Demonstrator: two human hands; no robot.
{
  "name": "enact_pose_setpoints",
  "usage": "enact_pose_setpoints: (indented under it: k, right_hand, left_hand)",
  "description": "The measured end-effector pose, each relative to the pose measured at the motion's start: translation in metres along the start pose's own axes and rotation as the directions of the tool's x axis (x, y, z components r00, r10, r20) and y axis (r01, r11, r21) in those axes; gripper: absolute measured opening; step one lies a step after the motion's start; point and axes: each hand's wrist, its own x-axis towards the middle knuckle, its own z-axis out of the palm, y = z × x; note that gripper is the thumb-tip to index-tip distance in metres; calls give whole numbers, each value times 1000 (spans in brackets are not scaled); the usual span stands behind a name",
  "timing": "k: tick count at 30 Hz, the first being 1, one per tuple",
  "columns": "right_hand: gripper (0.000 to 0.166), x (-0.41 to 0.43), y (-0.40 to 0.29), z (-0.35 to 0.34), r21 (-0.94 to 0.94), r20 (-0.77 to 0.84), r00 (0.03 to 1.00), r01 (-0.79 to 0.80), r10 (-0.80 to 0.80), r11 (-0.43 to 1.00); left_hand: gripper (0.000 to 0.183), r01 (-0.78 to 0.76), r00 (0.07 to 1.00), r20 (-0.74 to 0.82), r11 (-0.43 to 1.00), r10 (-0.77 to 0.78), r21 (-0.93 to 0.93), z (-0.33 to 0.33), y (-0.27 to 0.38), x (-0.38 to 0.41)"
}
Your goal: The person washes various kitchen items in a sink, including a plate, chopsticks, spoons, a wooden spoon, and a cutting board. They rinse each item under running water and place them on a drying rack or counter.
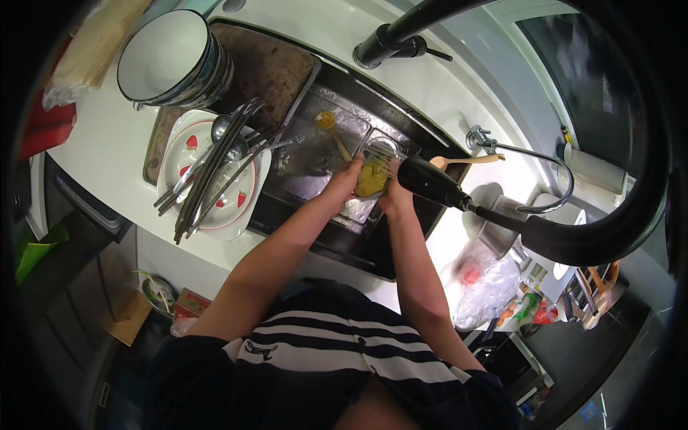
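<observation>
Both hands are over a dark sink [301, 161], below the black pull-down spray head [430, 180], from which streams of water fall. My left hand [346, 183] grips one side of a small clear container with something yellow [372, 180] in or behind it. Against its other side is my right hand [396, 191], partly hidden by the spray head. A brush or scrubber with a wooden handle [342, 144] and a round yellowish head lies in the sink, just beyond my left hand. Whether the yellow thing is a sponge or a residue, I cannot tell.
Left of the sink, stacked bowls [164, 59] and strawberry-patterned plates [209, 177] bearing chopsticks and spoons rest on a worn tray [269, 59]. A black faucet [371, 48] rises behind. To the right are a wooden spoon [467, 160], a metal pot [497, 226] and a plastic bag [484, 290].
</observation>
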Motion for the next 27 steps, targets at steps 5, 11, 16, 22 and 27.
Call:
enact_pose_setpoints:
  k: [5,11,16,22,27]
  right_hand:
    - [33,-11,-31,14,-234,123,978,-136,168,963]
    - [31,5,-26,-34,-818,309,928,371,-208,440]
    - [19,14,-19,-67,-885,302,778,444,-551,140]
    - [41,-12,-23,-33,-554,205,979,133,-21,821]
    - [53,-9,-32,-13,-593,258,964,112,57,797]
  left_hand:
    - [45,-34,978,202,993,57,-116,-18,-16,21]
    - [25,-37,970,175,818,167,-574,-8,-13,38]
    - [29,110,962,237,600,136,-792,-9,-23,43]
    - [29,8,905,337,781,260,-625,6,-23,17]
    - [30,-51,754,541,854,373,-518,-4,-16,9]
